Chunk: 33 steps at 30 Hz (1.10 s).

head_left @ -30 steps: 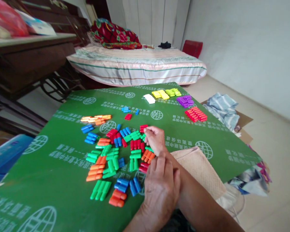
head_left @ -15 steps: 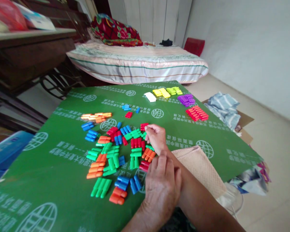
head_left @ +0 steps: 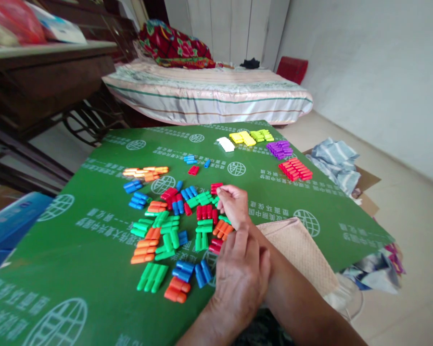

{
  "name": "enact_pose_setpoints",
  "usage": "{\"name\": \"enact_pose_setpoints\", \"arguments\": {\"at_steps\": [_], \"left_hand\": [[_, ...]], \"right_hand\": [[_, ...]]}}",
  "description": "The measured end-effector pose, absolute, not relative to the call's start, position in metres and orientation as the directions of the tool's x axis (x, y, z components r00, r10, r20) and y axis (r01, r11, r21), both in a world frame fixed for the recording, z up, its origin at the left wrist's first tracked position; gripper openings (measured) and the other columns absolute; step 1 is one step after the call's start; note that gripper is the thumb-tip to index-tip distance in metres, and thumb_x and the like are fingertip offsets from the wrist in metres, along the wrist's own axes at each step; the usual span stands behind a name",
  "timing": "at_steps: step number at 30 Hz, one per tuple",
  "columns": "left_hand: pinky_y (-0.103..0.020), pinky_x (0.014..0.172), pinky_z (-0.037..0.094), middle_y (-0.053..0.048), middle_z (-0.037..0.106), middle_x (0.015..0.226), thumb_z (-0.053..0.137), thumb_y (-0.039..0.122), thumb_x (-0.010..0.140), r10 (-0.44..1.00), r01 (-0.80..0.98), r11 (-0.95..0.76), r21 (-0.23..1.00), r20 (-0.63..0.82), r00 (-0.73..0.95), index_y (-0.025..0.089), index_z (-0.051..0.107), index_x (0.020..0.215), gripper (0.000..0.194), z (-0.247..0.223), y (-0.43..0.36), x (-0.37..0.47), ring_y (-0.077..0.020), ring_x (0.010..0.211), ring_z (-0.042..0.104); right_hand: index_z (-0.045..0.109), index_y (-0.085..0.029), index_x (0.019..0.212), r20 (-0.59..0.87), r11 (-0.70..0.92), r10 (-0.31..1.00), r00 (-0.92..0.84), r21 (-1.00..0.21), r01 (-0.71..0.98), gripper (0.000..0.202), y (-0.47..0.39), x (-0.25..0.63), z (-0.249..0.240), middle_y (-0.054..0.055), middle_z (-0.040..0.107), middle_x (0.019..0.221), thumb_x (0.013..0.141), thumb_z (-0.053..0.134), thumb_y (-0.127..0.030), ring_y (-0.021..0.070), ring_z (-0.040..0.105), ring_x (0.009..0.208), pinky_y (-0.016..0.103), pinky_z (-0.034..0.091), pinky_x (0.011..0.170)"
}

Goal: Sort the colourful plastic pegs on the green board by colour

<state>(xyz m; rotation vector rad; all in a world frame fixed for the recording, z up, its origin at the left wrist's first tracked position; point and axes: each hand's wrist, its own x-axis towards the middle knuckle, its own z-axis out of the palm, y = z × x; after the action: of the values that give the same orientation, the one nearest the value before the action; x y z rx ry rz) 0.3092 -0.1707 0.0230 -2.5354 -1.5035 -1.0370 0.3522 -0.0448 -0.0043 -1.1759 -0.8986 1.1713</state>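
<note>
My right hand (head_left: 234, 204) is closed, thumb and fingers curled together beside a red bullet-shaped plastic piece (head_left: 216, 188). Whatever may be between its fingertips is hidden. Across my right wrist lies my left hand (head_left: 242, 271), palm down, fingers bent and slightly apart, with no piece visible in it. Left of both hands, small plastic rods with rounded ends are scattered in joined groups: green (head_left: 152, 277), orange (head_left: 222, 229), blue (head_left: 203, 274) and red (head_left: 204, 212). Part of a dark red group (head_left: 215, 246) is covered by my left hand.
On the green printed tabletop (head_left: 104, 288), sorted groups lie farther off: white (head_left: 225, 143), yellow (head_left: 243, 138), lime (head_left: 262, 135), purple (head_left: 279, 149) and coral red (head_left: 296, 169). A beige cloth (head_left: 299, 250) sits by my right forearm. Beyond the table is a bed (head_left: 209, 91).
The view has shifted very slightly. Both hands and the plastic pieces keep their places.
</note>
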Motion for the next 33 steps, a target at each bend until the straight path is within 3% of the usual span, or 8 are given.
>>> {"name": "enact_pose_setpoints", "arguments": {"at_steps": [3,6,9,14,18,23,29,33], "left_hand": [[-0.031,0.079,0.056,-0.007,0.064,0.103,0.054,0.022,0.083,0.766,0.754,-0.558,0.348,0.566,0.306,0.018,0.062,0.086,0.009,0.027,-0.166,0.304,-0.0169,0.090,0.059],[-0.043,0.087,0.056,-0.013,0.059,0.120,0.061,0.026,0.079,0.769,0.852,-0.470,0.231,0.582,0.266,0.014,0.060,0.108,0.032,0.030,-0.155,0.300,-0.0269,0.106,0.055],[-0.046,0.083,0.057,-0.016,0.055,0.127,0.064,0.028,0.076,0.793,0.881,-0.433,0.191,0.545,0.272,0.012,0.060,0.107,0.036,0.029,-0.155,0.302,-0.0294,0.103,0.055],[-0.038,0.077,0.058,-0.009,0.062,0.106,0.058,0.022,0.079,0.804,0.758,-0.539,0.367,0.494,0.332,0.017,0.060,0.080,0.005,0.029,-0.174,0.307,-0.0210,0.089,0.058],[-0.028,0.076,0.057,-0.005,0.063,0.093,0.052,0.021,0.084,0.828,0.651,-0.556,0.517,0.411,0.381,0.019,0.059,0.079,0.009,0.038,-0.170,0.296,-0.0139,0.084,0.059],[-0.047,0.095,0.053,-0.012,0.055,0.129,0.062,0.027,0.078,0.818,0.853,-0.455,0.258,0.499,0.286,0.015,0.057,0.116,0.040,0.035,-0.158,0.293,-0.0289,0.119,0.049],[-0.043,0.084,0.057,-0.011,0.059,0.119,0.059,0.031,0.078,0.804,0.803,-0.516,0.300,0.493,0.332,0.015,0.062,0.091,0.021,0.021,-0.179,0.308,-0.0257,0.102,0.055],[-0.031,0.073,0.055,-0.007,0.063,0.093,0.055,0.031,0.082,0.813,0.666,-0.581,0.468,0.373,0.447,0.017,0.059,0.076,0.015,0.029,-0.180,0.298,-0.0177,0.084,0.058]], "right_hand": [[0.064,-0.017,0.077,-0.058,-0.017,0.979,0.194,-0.979,-0.205,0.028,-0.044,0.351,-0.005,-0.008,0.048,0.039,0.072,0.062,-0.044,0.0058,0.040,0.034,0.018,0.031,0.036],[0.065,-0.016,0.080,-0.080,-0.042,0.984,0.159,-0.972,-0.231,0.031,-0.042,0.350,-0.008,-0.007,0.051,0.042,0.071,0.064,-0.046,0.0070,0.042,0.036,0.019,0.032,0.037],[0.065,-0.016,0.078,-0.074,-0.041,0.986,0.152,-0.977,-0.209,0.032,-0.042,0.351,-0.009,-0.007,0.050,0.041,0.071,0.065,-0.047,0.0073,0.042,0.036,0.020,0.032,0.037],[0.066,-0.016,0.077,-0.020,0.014,0.981,0.191,-0.985,-0.173,0.031,-0.047,0.352,-0.007,-0.006,0.051,0.041,0.072,0.064,-0.047,0.0069,0.042,0.035,0.019,0.032,0.036],[0.067,-0.015,0.078,-0.030,0.004,0.977,0.213,-0.988,-0.156,0.036,-0.048,0.352,-0.007,-0.005,0.052,0.041,0.070,0.066,-0.050,0.0073,0.043,0.035,0.019,0.033,0.036],[0.069,-0.014,0.078,-0.049,-0.023,0.985,0.167,-0.988,-0.156,0.040,-0.049,0.350,-0.010,-0.004,0.052,0.042,0.069,0.067,-0.053,0.0081,0.044,0.036,0.021,0.033,0.037],[0.068,-0.014,0.079,-0.028,0.003,0.975,0.218,-0.990,-0.141,0.039,-0.055,0.354,-0.017,-0.004,0.054,0.044,0.070,0.067,-0.052,0.0082,0.044,0.036,0.021,0.036,0.037],[0.068,-0.014,0.079,-0.008,0.029,0.973,0.229,-0.987,-0.158,0.037,-0.056,0.357,-0.018,-0.004,0.054,0.044,0.070,0.069,-0.049,0.0081,0.044,0.036,0.021,0.036,0.037]]}}
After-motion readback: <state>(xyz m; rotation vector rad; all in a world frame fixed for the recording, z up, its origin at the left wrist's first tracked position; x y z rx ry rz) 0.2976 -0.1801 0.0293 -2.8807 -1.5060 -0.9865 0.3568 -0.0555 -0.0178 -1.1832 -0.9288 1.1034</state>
